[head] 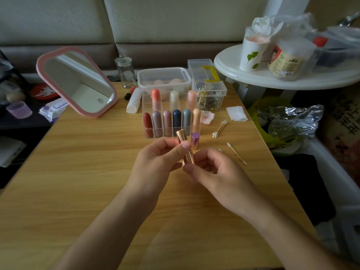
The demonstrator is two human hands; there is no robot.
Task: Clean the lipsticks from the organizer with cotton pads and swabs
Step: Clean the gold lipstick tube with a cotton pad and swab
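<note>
Left hand (161,158) pinches gold lipstick (183,139) top, right hand (212,168) grips base, over bench (97,152) just before organizer (144,106); likely uncapping: steady base, pull cap straight; swab (236,153) near right for cleaning

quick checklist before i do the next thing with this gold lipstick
1. Grip on the gold lipstick: ok. The left hand grips its upper part and the right hand its lower end.
2. Cap on or off: cannot tell. Fingers cover the middle.
3. Swab in reach: ok. One swab lies on the table just right of the hands.
4. Clean pad ready: ok. A white pad lies near the table's right edge.
5. Room around the hands: not ok. The purple lipstick stands upright just behind them and might get knocked.
</note>
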